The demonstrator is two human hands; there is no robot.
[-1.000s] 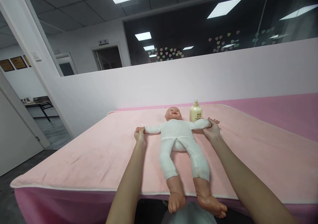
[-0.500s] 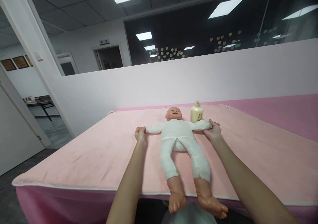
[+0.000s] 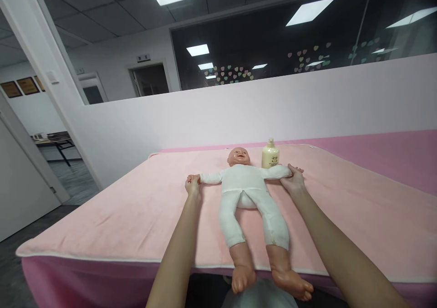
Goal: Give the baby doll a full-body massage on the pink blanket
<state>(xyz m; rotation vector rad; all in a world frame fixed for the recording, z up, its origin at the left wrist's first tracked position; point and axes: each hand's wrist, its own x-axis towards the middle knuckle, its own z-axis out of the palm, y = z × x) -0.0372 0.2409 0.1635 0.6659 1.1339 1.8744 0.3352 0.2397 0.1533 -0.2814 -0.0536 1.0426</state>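
A baby doll (image 3: 244,178) with a white cloth body lies on its back, head away from me, its arms stretched out to both sides. My left hand (image 3: 193,186) is closed around the doll's hand at the left. On the other side, my right hand (image 3: 294,180) grips the doll's wrist, and the doll's fingers stick out beyond it. The doll's bare feet hang over the near edge of the table. Just behind the arm at the right stands a pale yellow bottle (image 3: 270,156), upright, its lower part partly hidden by that arm.
A pink towel (image 3: 136,207) covers the table, with a darker pink cloth (image 3: 85,280) hanging below its front edge. A low white wall (image 3: 218,116) with dark glass above stands behind. A white door (image 3: 23,180) is at the far left.
Almost nothing differs. My right hand and the doll's hand in it have shifted very slightly to the right; my left hand stays in place.
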